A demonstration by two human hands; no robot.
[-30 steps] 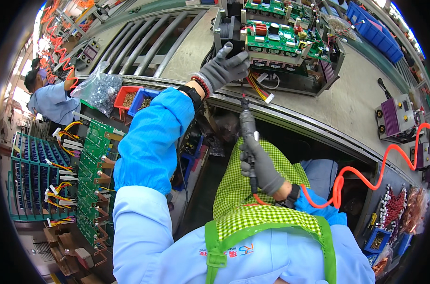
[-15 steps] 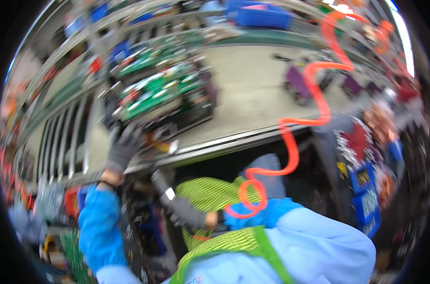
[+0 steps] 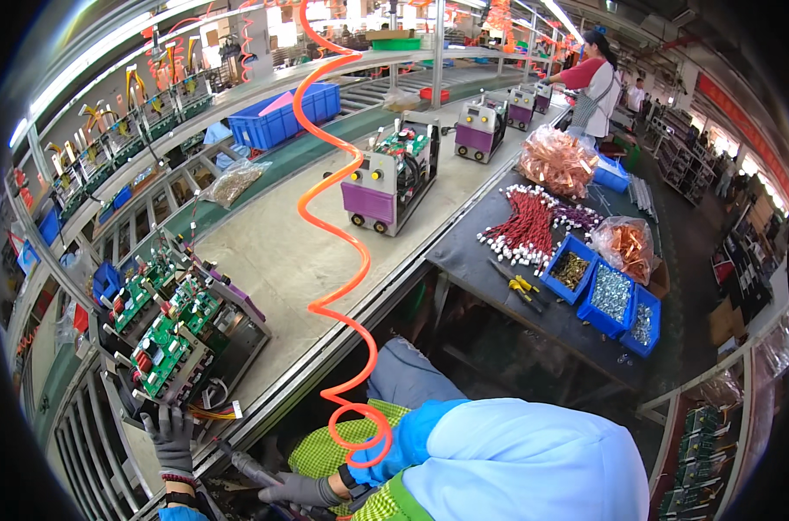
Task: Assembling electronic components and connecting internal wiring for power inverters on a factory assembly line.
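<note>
At edge of bench (image 3: 277,252), my L hand (image 3: 172,439), fingers spread, sits by circuit-board chassis (image 3: 173,352), prob. to steady it; R hand (image 3: 300,490) grips driver (image 3: 254,470), prob. for control

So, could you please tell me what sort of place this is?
It looks like a factory assembly line for electrical machines: an uncased unit with green circuit boards sits on a long bench, purple-fronted units stand farther along, and blue bins hold small metal parts.

Ceiling lights (image 3: 563,21) glare; straight edges bend rimward.
</note>
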